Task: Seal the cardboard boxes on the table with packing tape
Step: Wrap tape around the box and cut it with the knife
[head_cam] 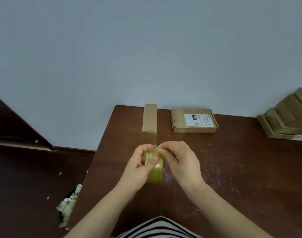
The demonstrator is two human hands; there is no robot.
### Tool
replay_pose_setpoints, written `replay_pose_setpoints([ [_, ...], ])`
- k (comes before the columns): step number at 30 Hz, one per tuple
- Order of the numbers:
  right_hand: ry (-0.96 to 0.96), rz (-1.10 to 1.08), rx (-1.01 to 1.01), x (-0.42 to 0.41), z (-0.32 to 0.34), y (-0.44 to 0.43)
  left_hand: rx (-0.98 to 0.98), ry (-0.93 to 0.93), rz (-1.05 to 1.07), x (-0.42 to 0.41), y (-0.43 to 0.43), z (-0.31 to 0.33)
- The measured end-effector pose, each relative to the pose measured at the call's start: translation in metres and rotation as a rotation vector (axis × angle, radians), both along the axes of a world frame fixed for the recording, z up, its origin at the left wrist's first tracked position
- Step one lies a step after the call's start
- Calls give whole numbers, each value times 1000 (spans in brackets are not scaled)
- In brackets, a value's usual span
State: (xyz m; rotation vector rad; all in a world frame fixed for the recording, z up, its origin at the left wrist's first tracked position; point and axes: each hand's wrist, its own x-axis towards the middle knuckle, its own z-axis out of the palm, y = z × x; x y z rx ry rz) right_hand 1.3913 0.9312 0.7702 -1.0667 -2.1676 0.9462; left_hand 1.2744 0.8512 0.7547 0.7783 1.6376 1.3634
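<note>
Left hand (143, 167) curls its fingers (152, 160) round the tape roll (155, 174), held on edge over the counter (232, 169) so the right hand (179, 162) can pinch at its top (likely picking for the loose end). A narrow box (149, 121) waits just beyond at twelve o'clock, a labelled box (193, 121) at one, a stack of boxes (287, 117) at two.

Two hands (141, 169) (181, 160), one tape roll (155, 175), two separate boxes (149, 121) (178, 121) — plus one stack (287, 117).
</note>
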Motion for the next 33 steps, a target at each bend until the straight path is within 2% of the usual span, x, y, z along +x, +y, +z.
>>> replay_pose_setpoints([
  [4, 257, -15, -136, 5, -3, 1, 21, -82, 18, 6, 0, 4],
  [8, 329, -2, -175, 8, 0, 5, -9, -132, 99, 11, 6, 9],
  [10, 298, 13, -225, 12, 2, 9, -32, -178, 100, 14, 9, 8],
  [14, 162, 110, -190, 17, 4, 12, -37, -260, 89, 16, 11, 7],
  [18, 131, 110, -171, 21, 4, 14, -19, -216, 73, 17, 12, 7],
  [22, 117, 118, -253, 21, 7, 13, 15, -213, 20, 18, 11, 7],
  [27, -35, 59, -10, 23, 10, 13, -5, -218, 15, 13, 11, 6],
  [33, -90, 77, 102, 20, 11, 12, -29, -189, -14, 18, 13, 6],
])
